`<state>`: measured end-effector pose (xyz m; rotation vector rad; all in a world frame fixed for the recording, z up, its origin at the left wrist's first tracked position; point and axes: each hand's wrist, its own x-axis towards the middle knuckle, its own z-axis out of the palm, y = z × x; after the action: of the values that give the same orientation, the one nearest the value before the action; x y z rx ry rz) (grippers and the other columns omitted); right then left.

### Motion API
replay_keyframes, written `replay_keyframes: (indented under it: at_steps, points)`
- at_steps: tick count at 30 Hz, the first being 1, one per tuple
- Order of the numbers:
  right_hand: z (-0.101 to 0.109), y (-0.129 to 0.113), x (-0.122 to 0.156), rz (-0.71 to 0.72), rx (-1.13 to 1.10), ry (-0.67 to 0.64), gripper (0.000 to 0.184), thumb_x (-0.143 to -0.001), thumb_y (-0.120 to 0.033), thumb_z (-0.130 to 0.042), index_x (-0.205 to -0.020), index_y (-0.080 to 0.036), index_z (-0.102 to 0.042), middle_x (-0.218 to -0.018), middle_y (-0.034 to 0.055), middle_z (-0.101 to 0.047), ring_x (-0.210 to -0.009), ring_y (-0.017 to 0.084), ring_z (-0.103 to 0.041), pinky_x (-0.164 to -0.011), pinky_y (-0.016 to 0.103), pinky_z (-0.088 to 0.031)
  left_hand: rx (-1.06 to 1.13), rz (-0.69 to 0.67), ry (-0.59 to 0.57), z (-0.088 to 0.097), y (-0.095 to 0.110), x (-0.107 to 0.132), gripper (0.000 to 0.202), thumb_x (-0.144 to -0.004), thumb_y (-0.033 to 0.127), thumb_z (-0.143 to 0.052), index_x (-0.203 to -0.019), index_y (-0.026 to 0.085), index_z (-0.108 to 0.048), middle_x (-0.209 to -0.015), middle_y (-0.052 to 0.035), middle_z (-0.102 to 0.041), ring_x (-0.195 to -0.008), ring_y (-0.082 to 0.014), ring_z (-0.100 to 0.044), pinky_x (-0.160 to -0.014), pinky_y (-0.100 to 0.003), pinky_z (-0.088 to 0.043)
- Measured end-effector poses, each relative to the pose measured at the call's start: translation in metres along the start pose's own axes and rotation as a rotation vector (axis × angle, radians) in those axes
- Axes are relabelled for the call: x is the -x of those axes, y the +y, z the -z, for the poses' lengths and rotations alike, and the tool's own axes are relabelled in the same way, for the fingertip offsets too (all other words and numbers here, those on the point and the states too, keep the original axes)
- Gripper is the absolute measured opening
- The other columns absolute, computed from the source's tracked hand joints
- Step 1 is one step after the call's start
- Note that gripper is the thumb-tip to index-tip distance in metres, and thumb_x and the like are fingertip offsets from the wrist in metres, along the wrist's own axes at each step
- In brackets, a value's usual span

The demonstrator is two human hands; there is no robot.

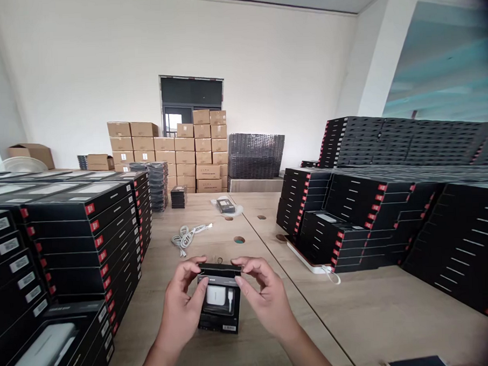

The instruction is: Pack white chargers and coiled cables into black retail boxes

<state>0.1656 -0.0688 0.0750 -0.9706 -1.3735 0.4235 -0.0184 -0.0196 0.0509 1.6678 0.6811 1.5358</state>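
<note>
Both hands grip a small black retail box [220, 321] by its upper corners above the wooden table. Through its front window show a white charger [216, 295] and a white cable end [231, 299]. My left hand [183, 299] has its thumb on the front face and its fingers at the top left edge. On the opposite corner, my right hand [263, 290] pinches the top right edge between thumb and fingers. The box's back is hidden from me. Beyond it lies a coiled white cable [185, 238] on the tabletop.
Stacked black boxes [112, 237] line the left side, with more black box stacks [350, 200] on the right. A white-edged tray or device [307, 258] sits beneath the right stack. Farther back are a small dark package [225, 206] and brown cartons [186, 153].
</note>
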Motion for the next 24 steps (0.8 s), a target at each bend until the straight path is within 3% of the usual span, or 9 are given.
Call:
replay_keyframes:
  at_steps: [4, 9, 13, 18, 24]
  points:
    - [0.0, -0.004, -0.001, 0.041, 0.083, -0.054, 0.011, -0.08, -0.025, -0.07, -0.092, -0.025, -0.067, -0.092, 0.0047, -0.07, -0.09, 0.023, -0.065, -0.085, 0.036, -0.051, 0.053, 0.012, -0.046, 0.002, 0.006, -0.001, 0.017, -0.086, 0.03, -0.059, -0.101, 0.022, -0.058, -0.11, -0.0083, -0.065, -0.112, -0.0231, -0.06, -0.098, -0.037, -0.046]
    - [0.0, -0.008, -0.003, 0.116, 0.206, -0.111, 0.011, -0.086, -0.025, -0.063, -0.089, -0.027, -0.074, -0.094, 0.0055, -0.068, -0.09, 0.022, -0.064, -0.081, 0.033, -0.049, -0.038, -0.037, -0.078, 0.007, 0.01, -0.005, 0.017, -0.089, 0.032, -0.055, -0.092, 0.021, -0.068, -0.105, -0.007, -0.066, -0.105, -0.0226, -0.06, -0.094, -0.035, -0.046]
    - [0.001, -0.01, -0.003, 0.08, 0.178, -0.129, 0.011, -0.087, -0.027, -0.063, -0.087, -0.027, -0.074, -0.094, 0.0052, -0.067, -0.09, 0.022, -0.064, -0.082, 0.033, -0.049, -0.091, -0.048, -0.093, 0.008, 0.009, -0.005, 0.018, -0.09, 0.031, -0.052, -0.092, 0.022, -0.068, -0.107, -0.0074, -0.065, -0.107, -0.0227, -0.059, -0.095, -0.035, -0.045]
    - [0.01, -0.012, -0.005, 0.033, 0.143, -0.262, 0.012, -0.088, -0.028, -0.062, -0.088, -0.025, -0.074, -0.106, 0.0071, -0.066, -0.101, 0.023, -0.062, -0.09, 0.035, -0.047, -0.082, -0.069, -0.132, 0.011, 0.002, -0.003, 0.016, -0.09, 0.027, -0.052, -0.089, 0.022, -0.067, -0.118, -0.0095, -0.061, -0.115, -0.0236, -0.056, -0.098, -0.037, -0.044]
    - [0.012, -0.003, -0.006, -0.075, 0.069, -0.316, 0.017, -0.085, -0.033, -0.066, -0.096, -0.024, -0.074, -0.118, 0.0097, -0.067, -0.108, 0.024, -0.063, -0.091, 0.036, -0.05, 0.085, 0.06, -0.164, 0.011, -0.003, -0.004, 0.018, -0.084, 0.034, -0.062, -0.095, 0.021, -0.069, -0.126, -0.011, -0.062, -0.121, -0.0262, -0.055, -0.098, -0.036, -0.045]
